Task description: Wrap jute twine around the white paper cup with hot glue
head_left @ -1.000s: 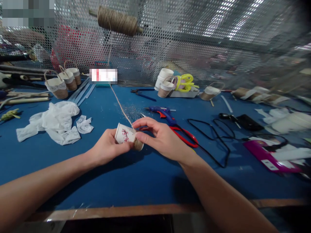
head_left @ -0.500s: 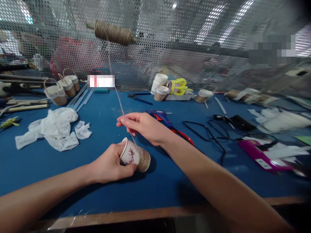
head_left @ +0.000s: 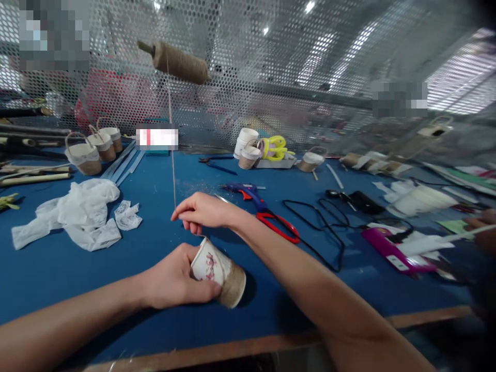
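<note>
My left hand grips a small paper cup lying on its side on the blue table; the cup's bottom half is wound with brown twine. Above and behind the cup, my right hand pinches the twine strand, which runs straight up to a twine spool hung on the perforated metal screen. Both hands sit near the table's front edge.
A blue glue gun, red-handled scissors and a black cable lie right of my hands. Crumpled white plastic lies at left. Finished twine-wrapped cup baskets and stacked cups stand at the back. Another person's hand shows at far right.
My right hand lifted off the cup and drew the twine up and to the left. The left hand brought the cup lower and nearer to me, tilted more.
</note>
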The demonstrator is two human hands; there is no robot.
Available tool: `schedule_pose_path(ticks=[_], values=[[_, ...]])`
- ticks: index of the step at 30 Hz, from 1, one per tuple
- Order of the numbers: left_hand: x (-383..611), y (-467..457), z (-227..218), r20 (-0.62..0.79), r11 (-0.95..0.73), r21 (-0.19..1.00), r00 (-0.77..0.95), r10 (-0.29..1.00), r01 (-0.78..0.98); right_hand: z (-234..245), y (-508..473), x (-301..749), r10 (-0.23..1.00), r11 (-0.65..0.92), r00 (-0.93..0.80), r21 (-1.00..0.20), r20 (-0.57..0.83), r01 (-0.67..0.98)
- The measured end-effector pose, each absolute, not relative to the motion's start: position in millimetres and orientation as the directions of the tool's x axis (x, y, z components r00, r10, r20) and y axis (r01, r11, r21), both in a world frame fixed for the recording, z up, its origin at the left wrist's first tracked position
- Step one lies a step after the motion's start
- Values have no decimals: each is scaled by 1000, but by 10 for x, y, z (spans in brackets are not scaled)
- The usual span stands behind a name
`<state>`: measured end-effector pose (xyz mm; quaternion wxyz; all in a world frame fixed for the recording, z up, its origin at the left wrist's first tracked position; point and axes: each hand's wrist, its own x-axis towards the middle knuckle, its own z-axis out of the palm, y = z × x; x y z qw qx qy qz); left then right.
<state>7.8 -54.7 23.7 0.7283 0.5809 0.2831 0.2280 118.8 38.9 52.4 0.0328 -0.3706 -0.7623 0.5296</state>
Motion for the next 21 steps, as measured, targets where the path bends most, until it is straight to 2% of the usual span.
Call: schedule_pose_path(ticks=[5,7,14,18,21], values=[[79,-577,271,-168,322,946,805,568,-29,414,380,1189,356,139,-801,-821,-481,554],[79,-572,267,-171,335,942,811,560,-33,369,394,1138,358,123,-812,-839,-461,530],[41,-444,174,-188,380,914,682,707,-141,337,517,1044,667,107,-694,-887,-271,449],[11,-361,162,-211,381,901,557,803,-207,447,558,1211,797,135,-566,-853,-209,505],[0,-324,161,-228,377,901,506,832,-215,556,598,1474,892,167,-429,-780,-141,603]])
